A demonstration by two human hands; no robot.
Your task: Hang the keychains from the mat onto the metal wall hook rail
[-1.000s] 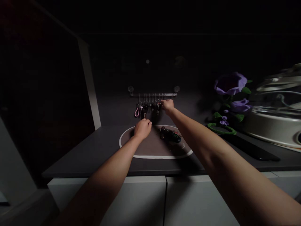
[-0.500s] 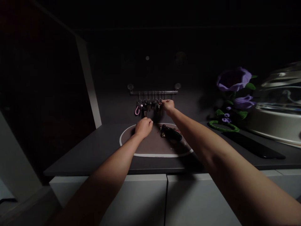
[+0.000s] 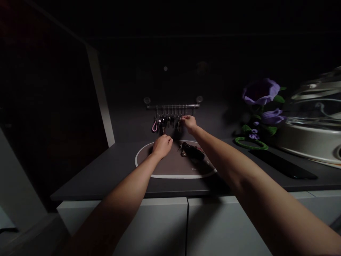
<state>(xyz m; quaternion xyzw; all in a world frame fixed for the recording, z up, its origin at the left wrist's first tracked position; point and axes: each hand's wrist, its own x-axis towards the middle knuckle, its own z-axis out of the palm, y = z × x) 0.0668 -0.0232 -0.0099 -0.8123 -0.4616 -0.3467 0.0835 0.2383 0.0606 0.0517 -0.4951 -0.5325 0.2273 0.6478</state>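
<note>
At the right end of a clear rack (image 3: pixel 173 106) on the dark wall, my right hand (image 3: pixel 189 122) pinches a bunch of keys (image 3: pixel 179 123) by its ring. Several more key bunches (image 3: pixel 168 120) hang from hooks along the rack, with a pink loop strap (image 3: pixel 155 126) at the left end. Lower down, my left hand (image 3: pixel 162 145) rests over the back part of an oval brown mat (image 3: pixel 170 165), its fingers curled together and turned away from me. What they hold, if anything, is hidden. A dark bundle with keys (image 3: pixel 194 152) lies on the mat between my arms.
Purple flowers (image 3: pixel 262 92) with a green ring base (image 3: pixel 250 143) stand to the right. In front of them lies a flat black slab (image 3: pixel 282 164). A cream appliance with a clear lid (image 3: pixel 314 138) fills the far right of the dark counter (image 3: pixel 101 177).
My view has shifted slightly. My right hand stays at the keys at the rack's right end, its pinch a touch lower. My left hand has hardly moved.
</note>
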